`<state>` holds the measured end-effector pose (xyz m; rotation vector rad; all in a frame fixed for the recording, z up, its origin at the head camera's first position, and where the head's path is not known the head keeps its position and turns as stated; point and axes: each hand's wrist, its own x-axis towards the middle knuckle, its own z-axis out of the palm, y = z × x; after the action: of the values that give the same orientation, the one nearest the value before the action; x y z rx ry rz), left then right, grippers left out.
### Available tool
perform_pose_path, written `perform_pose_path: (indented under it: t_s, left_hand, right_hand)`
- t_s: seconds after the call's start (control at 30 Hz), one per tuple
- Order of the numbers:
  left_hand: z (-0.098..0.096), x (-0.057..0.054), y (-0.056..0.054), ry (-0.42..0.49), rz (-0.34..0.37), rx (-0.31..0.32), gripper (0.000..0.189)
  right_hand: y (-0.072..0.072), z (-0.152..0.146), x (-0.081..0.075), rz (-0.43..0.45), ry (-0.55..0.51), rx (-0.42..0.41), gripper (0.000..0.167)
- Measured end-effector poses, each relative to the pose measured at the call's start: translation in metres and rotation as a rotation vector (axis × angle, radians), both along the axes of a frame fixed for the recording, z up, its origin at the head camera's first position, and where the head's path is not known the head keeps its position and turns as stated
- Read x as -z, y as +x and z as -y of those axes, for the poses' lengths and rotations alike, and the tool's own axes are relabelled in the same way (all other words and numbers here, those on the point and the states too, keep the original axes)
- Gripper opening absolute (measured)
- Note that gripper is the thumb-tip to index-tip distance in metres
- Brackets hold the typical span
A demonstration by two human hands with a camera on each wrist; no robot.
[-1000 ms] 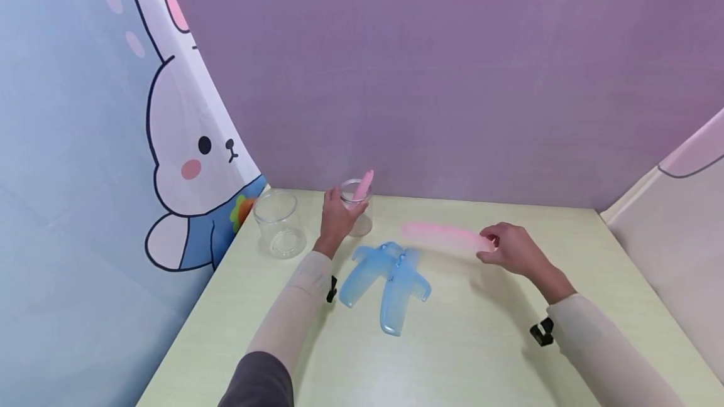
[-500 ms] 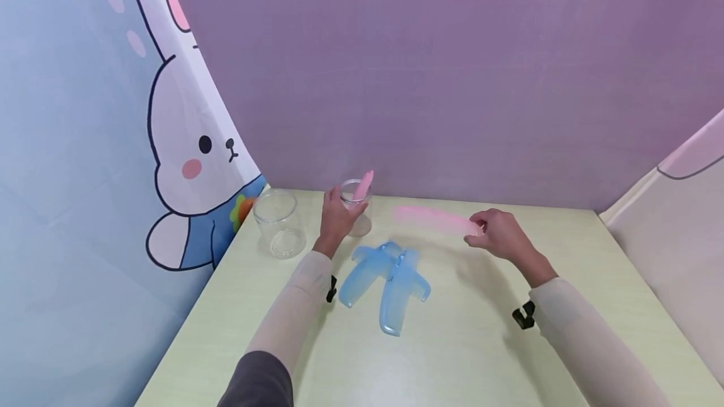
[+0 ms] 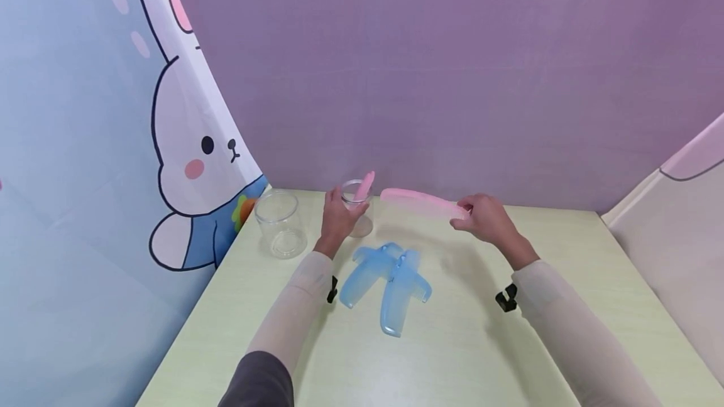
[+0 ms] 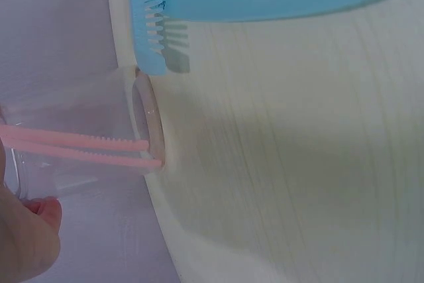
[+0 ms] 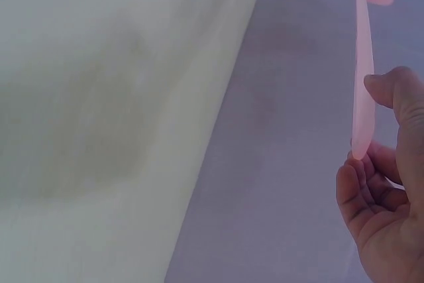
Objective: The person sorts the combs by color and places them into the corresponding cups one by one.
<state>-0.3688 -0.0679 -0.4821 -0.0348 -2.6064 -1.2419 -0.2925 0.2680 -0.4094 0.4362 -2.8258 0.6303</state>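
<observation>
My left hand [image 3: 336, 218] grips a clear plastic jar [image 3: 362, 226] near its rim, at the back of the table. Two pink combs [image 4: 86, 157] lean inside that jar in the left wrist view, their ends sticking out above the rim. Another pink comb [image 3: 418, 200] is pinched at one end between the thumb and fingers of my right hand [image 3: 486, 222]. It is held above the table, roughly level, and its far end points left, close to the jar's mouth. In the right wrist view this comb [image 5: 362, 104] overlaps the jar's rim.
A second clear jar [image 3: 279, 231], wider, stands to the left of my left hand. Several blue combs [image 3: 396, 303] lie overlapping on the pale table [image 3: 464, 344] between my forearms. A purple backdrop [image 3: 452, 80] rises behind the table edge.
My right hand has moved left and farther back with the pink comb, bringing the comb's far end near the jar. The left hand and jar have stayed in place.
</observation>
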Motion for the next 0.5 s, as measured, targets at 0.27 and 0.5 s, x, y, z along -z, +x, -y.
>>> perform_pose_path:
  t_s: [0.27,0.5]
  left_hand:
    - [0.001,0.001,0.0,0.0,0.005,0.013,0.088]
    - [0.002,0.0,0.0,0.005,-0.005,0.03,0.089]
  right_hand:
    - [-0.012,0.015,-0.007,0.034,0.018,0.001,0.029]
    - [-0.02,0.03,-0.012,0.034,0.029,0.011,0.033]
